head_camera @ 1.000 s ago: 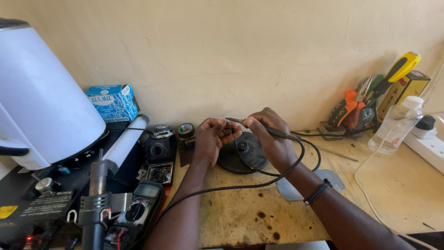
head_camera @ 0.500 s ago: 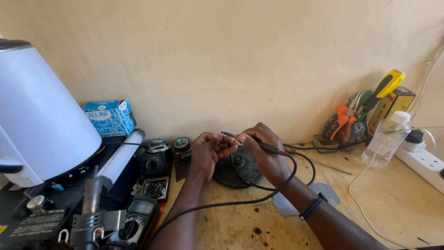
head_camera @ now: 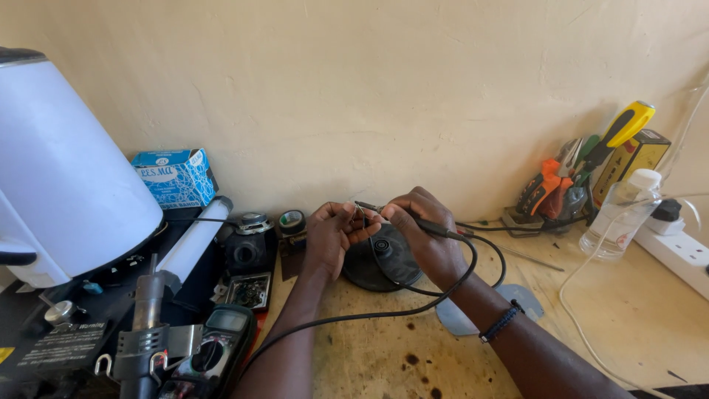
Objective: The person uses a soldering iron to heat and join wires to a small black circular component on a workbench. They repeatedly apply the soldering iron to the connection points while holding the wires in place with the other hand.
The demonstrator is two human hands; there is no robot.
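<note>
The right hand (head_camera: pixel 422 229) grips a thin black pen-shaped tool (head_camera: pixel 413 220), its metal tip pointing left. A black cord (head_camera: pixel 413 292) runs from the tool's back end, loops over the wooden table (head_camera: pixel 635 318), then goes to the bottom left. The left hand (head_camera: pixel 332 233) pinches something tiny at the tip; I cannot tell what. The 2 hands touch, just above a round black kettle base (head_camera: pixel 384 262).

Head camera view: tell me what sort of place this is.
Probably a small electronics repair bench: a multimeter and hot-air tool at left, screwdrivers and pliers by the wall, the right hand holding a soldering iron.
</note>
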